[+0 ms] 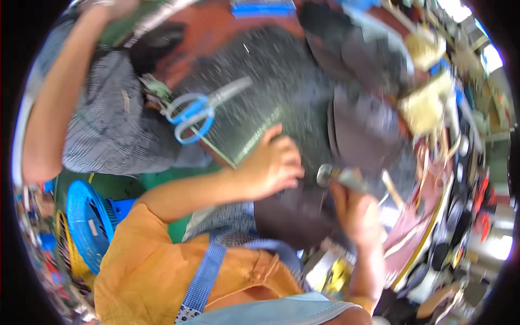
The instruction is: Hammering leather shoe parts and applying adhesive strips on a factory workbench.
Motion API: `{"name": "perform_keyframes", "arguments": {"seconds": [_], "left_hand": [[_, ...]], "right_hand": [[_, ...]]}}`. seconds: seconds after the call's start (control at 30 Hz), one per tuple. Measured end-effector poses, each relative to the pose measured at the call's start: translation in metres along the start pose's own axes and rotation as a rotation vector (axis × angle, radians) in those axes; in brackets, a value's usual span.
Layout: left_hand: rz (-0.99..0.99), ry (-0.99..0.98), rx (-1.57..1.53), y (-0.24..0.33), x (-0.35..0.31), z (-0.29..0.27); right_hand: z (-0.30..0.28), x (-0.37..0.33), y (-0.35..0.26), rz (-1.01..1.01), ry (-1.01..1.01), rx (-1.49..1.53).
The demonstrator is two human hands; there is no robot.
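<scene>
My right hand (362,214) is wrapped round the handle of a hammer (349,179), whose metal head points left. My left hand (276,168) hovers over or rests on the dark work surface (271,59); the blur hides which. Its fingers are spread and loosely bent, with nothing seen in them. Just below it lies a dark brown flat piece (292,219). More dark brown pieces (365,127) are stacked beyond my right hand. Scissors with blue handles (192,116) lie to the left, blades toward the far right.
Another person's bare arm (54,114) and grey patterned clothing (111,108) are at the far left. A blue plastic basket (86,222) stands near my left elbow. Pale yellow blocks (428,105) and loose strips sit along the right side. A blue box (262,8) lies at the far edge.
</scene>
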State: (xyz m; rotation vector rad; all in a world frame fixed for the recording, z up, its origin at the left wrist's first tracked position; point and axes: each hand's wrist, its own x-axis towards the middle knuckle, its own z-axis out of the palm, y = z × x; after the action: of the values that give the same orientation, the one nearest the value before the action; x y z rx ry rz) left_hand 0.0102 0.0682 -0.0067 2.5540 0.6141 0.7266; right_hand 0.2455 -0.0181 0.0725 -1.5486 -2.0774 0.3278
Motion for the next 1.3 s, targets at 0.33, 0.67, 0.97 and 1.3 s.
{"name": "perform_keyframes", "arguments": {"seconds": [0.33,0.67,0.97,1.3], "left_hand": [[0.041,0.014,0.194,0.014,0.009,0.001],[0.038,0.074,0.139,0.01,0.0,0.005],[-0.011,0.133,0.155,0.016,-0.003,0.015],[-0.063,0.156,0.146,0.018,-0.009,0.012]], "right_hand": [[0.001,0.003,0.003,0.204,-0.158,-0.081],[0.017,0.008,-0.007,0.174,-0.231,-0.057],[0.019,0.01,-0.001,0.18,-0.221,0.017],[0.023,0.016,0.003,-0.021,-0.076,-0.035]]}}
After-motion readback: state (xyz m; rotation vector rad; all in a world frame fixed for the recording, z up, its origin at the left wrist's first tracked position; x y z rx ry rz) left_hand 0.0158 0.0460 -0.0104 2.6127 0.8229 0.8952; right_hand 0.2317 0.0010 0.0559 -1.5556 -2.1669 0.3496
